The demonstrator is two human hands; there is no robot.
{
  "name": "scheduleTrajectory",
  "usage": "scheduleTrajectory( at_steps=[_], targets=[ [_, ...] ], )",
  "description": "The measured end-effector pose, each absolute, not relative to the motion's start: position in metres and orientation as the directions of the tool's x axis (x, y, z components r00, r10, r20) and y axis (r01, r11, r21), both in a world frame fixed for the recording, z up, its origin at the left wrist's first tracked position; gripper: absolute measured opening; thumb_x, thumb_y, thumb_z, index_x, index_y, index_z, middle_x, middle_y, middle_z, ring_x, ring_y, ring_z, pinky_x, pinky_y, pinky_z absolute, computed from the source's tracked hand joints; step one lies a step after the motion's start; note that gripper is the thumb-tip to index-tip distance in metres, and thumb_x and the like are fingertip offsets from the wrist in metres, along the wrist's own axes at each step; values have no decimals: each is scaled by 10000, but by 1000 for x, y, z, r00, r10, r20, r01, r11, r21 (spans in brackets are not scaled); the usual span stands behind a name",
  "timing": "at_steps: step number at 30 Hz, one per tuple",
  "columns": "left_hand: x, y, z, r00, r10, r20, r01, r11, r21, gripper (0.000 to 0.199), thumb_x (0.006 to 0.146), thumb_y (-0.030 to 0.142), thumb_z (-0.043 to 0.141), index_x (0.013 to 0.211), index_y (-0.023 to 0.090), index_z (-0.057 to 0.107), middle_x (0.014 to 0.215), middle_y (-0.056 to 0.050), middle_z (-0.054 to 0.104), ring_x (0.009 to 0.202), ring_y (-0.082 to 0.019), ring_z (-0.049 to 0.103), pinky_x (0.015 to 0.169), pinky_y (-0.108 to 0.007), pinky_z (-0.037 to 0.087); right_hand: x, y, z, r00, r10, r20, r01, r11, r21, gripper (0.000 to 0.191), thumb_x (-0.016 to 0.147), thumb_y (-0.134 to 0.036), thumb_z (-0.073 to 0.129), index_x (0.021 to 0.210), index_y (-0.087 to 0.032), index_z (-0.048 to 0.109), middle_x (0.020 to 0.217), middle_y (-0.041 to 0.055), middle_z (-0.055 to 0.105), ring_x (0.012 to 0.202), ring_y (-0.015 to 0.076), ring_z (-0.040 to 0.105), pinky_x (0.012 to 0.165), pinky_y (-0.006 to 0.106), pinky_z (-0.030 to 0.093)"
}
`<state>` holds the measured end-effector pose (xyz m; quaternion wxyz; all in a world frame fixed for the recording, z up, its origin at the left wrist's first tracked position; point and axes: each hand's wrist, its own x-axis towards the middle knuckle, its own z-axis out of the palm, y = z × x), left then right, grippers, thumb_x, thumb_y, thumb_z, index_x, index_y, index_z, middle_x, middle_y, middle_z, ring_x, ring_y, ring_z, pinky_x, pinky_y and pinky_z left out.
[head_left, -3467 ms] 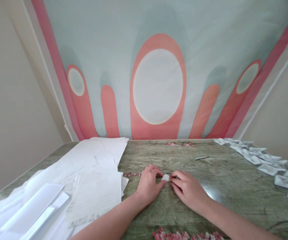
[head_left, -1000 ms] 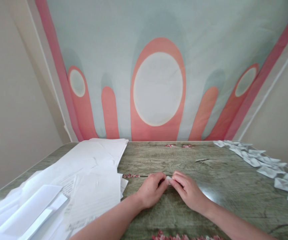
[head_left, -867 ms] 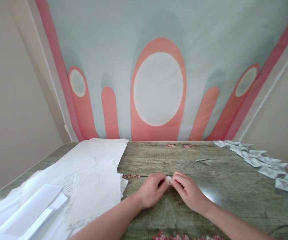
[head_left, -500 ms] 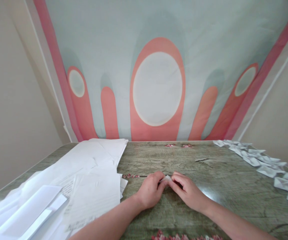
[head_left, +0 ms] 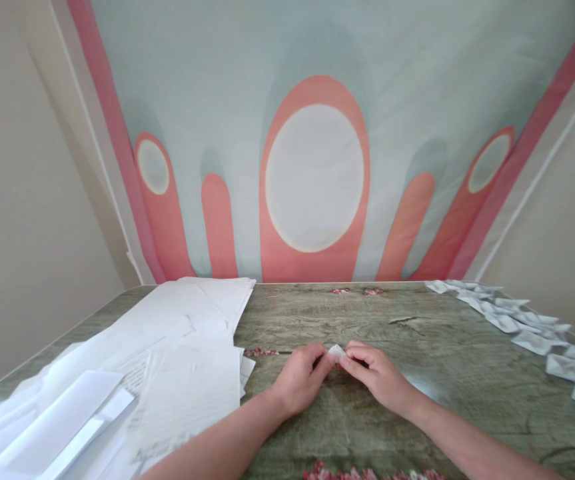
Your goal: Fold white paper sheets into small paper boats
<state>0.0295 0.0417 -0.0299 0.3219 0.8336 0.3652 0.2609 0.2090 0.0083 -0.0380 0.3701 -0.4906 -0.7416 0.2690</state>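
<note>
A small folded white paper (head_left: 336, 352) is pinched between my two hands above the middle of the table. My left hand (head_left: 301, 379) grips its left side with thumb and fingers, and my right hand (head_left: 374, 375) is closed on its right side. The tip of the paper points up between the fingertips; its lower part is hidden by my thumbs.
White sheets (head_left: 187, 393), some printed, lie in a heap on the left of the wood-patterned table (head_left: 292, 447). Folded paper strips (head_left: 57, 423) rest on them. Several folded paper pieces (head_left: 532, 342) line the right edge. A patterned panel (head_left: 237, 67) stands behind.
The folded paper shows more of its peak between my fingertips. My right hand has shifted slightly, and my left fingers have moved a little. The sheets and folded pieces stay put.
</note>
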Motion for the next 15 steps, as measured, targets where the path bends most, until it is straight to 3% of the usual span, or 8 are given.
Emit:
scheduleTrajectory(
  at_steps=[8,15],
  targets=[
    [27,44,-30,564,802,197,392,-470,791,353,891,365,380,675,143,549,620,13,519,601,-121,455,567,-216,347,209,8,-36,-255,937,240,462,336,-821,381,911,-409,364,652,-181,526,680,-10,502,669,137,494,621,253,381],
    [28,44,-30,525,831,184,402,-433,807,381,883,403,383,673,139,560,588,22,496,575,-117,442,542,-209,334,211,11,-40,-132,957,258,514,289,-807,342,867,-431,444,633,-186,497,620,-33,453,607,125,442,587,243,358]
  ],
)
